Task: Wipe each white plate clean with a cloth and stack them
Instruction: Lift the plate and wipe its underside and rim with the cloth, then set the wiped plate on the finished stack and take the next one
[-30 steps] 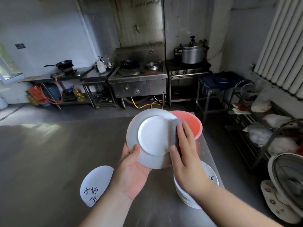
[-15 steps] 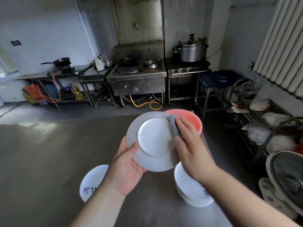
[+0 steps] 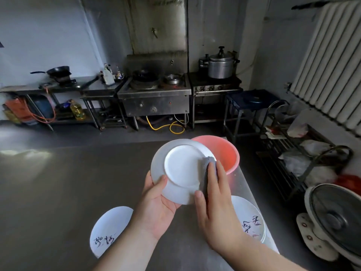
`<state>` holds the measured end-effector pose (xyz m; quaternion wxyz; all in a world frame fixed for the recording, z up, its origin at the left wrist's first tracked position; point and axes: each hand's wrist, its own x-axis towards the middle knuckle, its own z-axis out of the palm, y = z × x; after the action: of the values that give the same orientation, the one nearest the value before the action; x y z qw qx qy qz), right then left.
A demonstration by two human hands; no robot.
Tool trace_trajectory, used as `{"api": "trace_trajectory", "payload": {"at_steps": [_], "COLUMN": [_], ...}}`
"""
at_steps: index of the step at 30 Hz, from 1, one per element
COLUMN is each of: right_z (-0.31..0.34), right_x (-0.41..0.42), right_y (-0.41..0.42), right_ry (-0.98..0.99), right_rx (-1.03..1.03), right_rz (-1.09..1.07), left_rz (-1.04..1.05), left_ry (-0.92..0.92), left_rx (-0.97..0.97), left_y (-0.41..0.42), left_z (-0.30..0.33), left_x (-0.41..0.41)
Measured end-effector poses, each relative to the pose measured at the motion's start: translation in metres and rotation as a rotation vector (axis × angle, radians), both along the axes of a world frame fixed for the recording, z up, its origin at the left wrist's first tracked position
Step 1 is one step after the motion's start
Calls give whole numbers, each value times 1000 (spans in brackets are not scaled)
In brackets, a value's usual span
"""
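Observation:
A white plate is held tilted above the steel table, its underside facing me. My left hand grips its lower left rim, thumb on the underside. My right hand presses a grey cloth against the plate's right side, fingers over the cloth and thumb at the lower rim. A stack of white plates with dark writing sits on the table below my right wrist, partly hidden. One white plate with writing lies apart at the lower left.
A pink basin stands on the steel table just behind the held plate, near the table's right edge. A fan and a wire rack with bags stand to the right. Stoves line the far wall.
My right hand with the cloth has slid down the plate's right side from the upper rim, its fingers straightening. The plate has stayed in my left hand.

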<state>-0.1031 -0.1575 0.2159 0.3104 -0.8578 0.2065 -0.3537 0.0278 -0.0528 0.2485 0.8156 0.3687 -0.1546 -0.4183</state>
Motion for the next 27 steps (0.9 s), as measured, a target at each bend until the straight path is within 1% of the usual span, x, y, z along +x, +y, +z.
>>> {"api": "trace_trajectory", "payload": {"at_steps": [2,4,6,7,9,12,14,15,18,21,24,27], "right_z": [-14,-8,9,19,34,37,38,37,25,7,-12,-27], "right_x": [2,14,26,30,29,8,-11,-19,-42,-62,-79,-92], "right_y": [14,5,-21,-38,-65,-80,-78,-77,-73,-68,-65,-69], "right_ry": [13,-12,-34,-12,126,409,524,569,696,806,785,687], "right_rx": [5,54,164,235,328,212,193,254,555,739,925,1044], "right_rz": [-20,-95,-176,-206,-239,-255,-195,-161,-46,7,-5,-76], "left_rz": [-29,-77,-137,-169,-224,-294,-321,-342,-446,-571,-618,-565], "left_ry": [12,17,0,-16,-48,-69,-77,-73,-65,-66,-101,-156], "left_rx": [10,14,32,43,68,109,132,148,187,236,285,300], "left_y": [1,4,8,10,15,16,16,15,11,4,-5,-18], "left_z": [-5,-11,-17,-19,-25,-30,-34,-37,-51,-67,-81,-87], "left_x": [8,14,21,25,36,52,59,62,65,59,44,22]}}
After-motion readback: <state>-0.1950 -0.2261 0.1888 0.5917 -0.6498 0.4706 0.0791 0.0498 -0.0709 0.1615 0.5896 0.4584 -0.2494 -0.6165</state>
